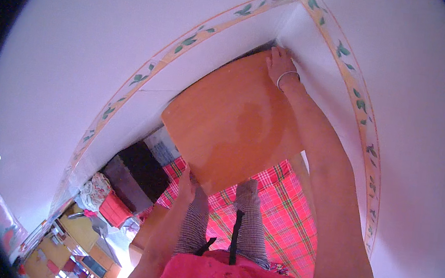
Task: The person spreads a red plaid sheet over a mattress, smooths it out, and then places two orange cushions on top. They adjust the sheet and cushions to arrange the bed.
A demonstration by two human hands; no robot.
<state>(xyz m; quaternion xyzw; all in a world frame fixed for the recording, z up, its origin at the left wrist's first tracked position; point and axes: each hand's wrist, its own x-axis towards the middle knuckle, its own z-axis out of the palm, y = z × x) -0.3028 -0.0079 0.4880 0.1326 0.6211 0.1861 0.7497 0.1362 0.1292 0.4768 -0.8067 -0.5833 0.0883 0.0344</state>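
Note:
An orange-brown wooden panel (pixel 233 115), smooth and slightly shiny, is in front of me near the corner of two walls. My right hand (pixel 282 66), with a thin bangle at the wrist, lies over the panel's far right corner with its fingers towards the wall corner. My left hand (pixel 187 186) is at the panel's near left edge, thumb side up; its fingers are partly hidden, so its grip cannot be told. Beneath the panel's near edge, a red plaid cloth (pixel 262 224) shows around my legs.
White walls with a leaf-patterned border (pixel 187 43) meet beyond the panel. To the left are a black item (pixel 144 169), a folded red cloth (pixel 115 209), a floral cloth (pixel 99 187) and a brown box-like object (pixel 152 225). Wooden furniture (pixel 79 225) stands farther off.

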